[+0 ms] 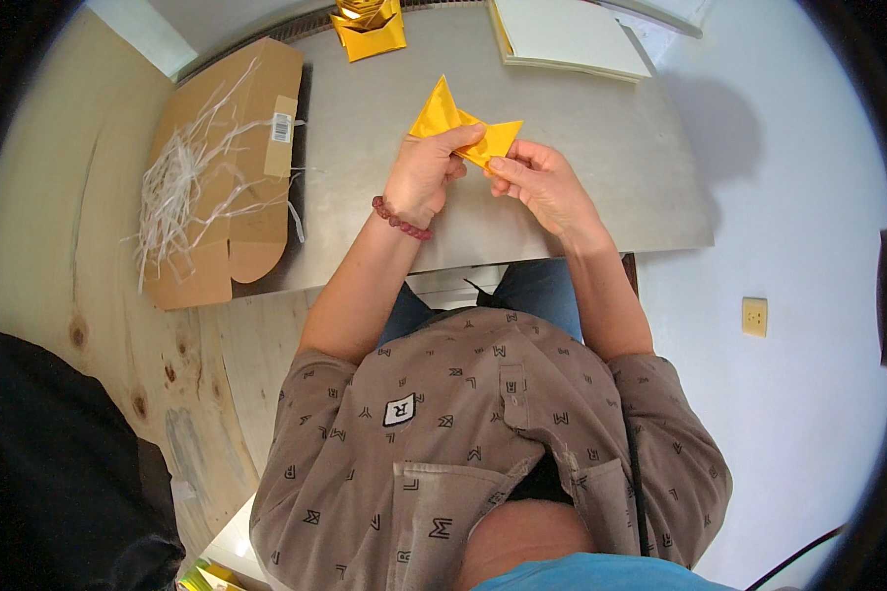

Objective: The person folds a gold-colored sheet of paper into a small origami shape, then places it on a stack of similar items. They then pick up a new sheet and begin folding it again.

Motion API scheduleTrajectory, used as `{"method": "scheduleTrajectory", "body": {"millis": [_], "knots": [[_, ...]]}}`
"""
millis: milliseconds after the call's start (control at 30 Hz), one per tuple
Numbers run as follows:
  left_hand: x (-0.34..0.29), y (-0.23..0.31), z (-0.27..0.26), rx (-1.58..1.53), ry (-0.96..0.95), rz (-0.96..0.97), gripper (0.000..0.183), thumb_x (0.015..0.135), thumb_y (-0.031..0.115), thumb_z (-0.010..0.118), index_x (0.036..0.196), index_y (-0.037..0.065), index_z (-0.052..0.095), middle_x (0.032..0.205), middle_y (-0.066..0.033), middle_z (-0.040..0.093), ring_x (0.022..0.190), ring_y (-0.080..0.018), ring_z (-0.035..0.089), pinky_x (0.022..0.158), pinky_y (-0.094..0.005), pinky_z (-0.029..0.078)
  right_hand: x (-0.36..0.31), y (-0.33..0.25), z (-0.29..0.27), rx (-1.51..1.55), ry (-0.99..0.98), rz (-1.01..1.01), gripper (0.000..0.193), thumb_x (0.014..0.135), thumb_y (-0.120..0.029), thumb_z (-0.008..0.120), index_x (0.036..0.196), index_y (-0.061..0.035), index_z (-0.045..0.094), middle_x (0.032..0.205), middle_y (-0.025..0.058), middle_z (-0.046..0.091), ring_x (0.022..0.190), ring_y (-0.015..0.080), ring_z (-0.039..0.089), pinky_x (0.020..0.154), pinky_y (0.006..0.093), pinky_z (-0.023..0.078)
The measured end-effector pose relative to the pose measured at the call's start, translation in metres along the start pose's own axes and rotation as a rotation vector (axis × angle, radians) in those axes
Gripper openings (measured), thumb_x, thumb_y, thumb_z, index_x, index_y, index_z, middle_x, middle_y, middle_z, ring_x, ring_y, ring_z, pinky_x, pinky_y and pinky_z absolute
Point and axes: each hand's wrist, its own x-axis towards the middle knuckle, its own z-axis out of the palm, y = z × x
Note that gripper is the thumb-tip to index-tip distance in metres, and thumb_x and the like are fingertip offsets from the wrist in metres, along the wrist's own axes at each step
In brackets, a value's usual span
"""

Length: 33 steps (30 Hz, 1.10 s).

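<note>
Between my two hands, above the grey metal table [365,113], is a folded piece of yellow paper [438,110] with two pointed ends. My left hand [426,169], with a dark red bead bracelet [401,219] at the wrist, is closed on its left part, the thumb lying across the front. My right hand [545,185] pinches its lower right edge between thumb and fingers. One point rises up on the left, the other juts out to the right. The fingers behind the paper are partly hidden.
A stack of folded yellow paper pieces [370,34] stands at the table's far edge. Right of it lies a thick pile of pale sheets [567,39]. A flattened brown cardboard box [256,222] with white plastic strips [182,187] covers the left end. A white wall [808,217] is on the right.
</note>
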Motion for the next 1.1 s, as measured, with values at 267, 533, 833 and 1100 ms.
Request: {"method": "scheduleTrajectory", "body": {"millis": [267, 533, 833, 1100], "knots": [[-0.004, -0.001, 0.002, 0.023, 0.030, 0.006, 0.013, 0.092, 0.010, 0.077, 0.101, 0.008, 0.069, 0.088, 0.0012, 0.066, 0.063, -0.0060, 0.049, 0.054, -0.0231, 0.036, -0.009, 0.000, 0.006, -0.256, -0.006, -0.170, 0.022, 0.102, -0.014, 0.068, 0.119, -0.0004, 0.067, 0.102, 0.0008, 0.069, 0.090, 0.0108, 0.065, 0.085, 0.0247, 0.053], [-0.005, -0.003, -0.003, -0.191, 0.033, -0.090, 0.009, 0.096, 0.012, 0.073, 0.102, 0.009, 0.068, 0.087, 0.0045, 0.064, 0.056, -0.0041, 0.038, 0.054, -0.0216, 0.032, -0.015, 0.003, 0.012, 0.103, 0.107, -0.056, 0.023, 0.105, -0.023, 0.065, 0.114, -0.0018, 0.068, 0.099, 0.0042, 0.070, 0.086, 0.0114, 0.065, 0.080, 0.0265, 0.054], [-0.008, -0.009, -0.005, -0.188, 0.043, -0.106, 0.006, 0.096, 0.012, 0.073, 0.100, 0.010, 0.068, 0.085, 0.0040, 0.064, 0.054, -0.0044, 0.038, 0.053, -0.0225, 0.032, -0.006, 0.010, 0.016, 0.126, -0.033, 0.004, 0.022, 0.107, -0.021, 0.060, 0.100, -0.0017, 0.067, 0.080, 0.0017, 0.063, 0.071, 0.0125, 0.056, 0.070, 0.0289, 0.048], [-0.016, -0.008, 0.002, -0.162, 0.008, -0.039, 0.008, 0.097, 0.013, 0.073, 0.103, 0.010, 0.069, 0.087, 0.0040, 0.066, 0.060, -0.0036, 0.046, 0.055, -0.0208, 0.036, -0.004, 0.010, 0.011, 0.007, -0.070, -0.061, 0.025, 0.106, -0.029, 0.062, 0.098, -0.0055, 0.067, 0.080, -0.0014, 0.062, 0.070, 0.0084, 0.055, 0.065, 0.0248, 0.044]]}}
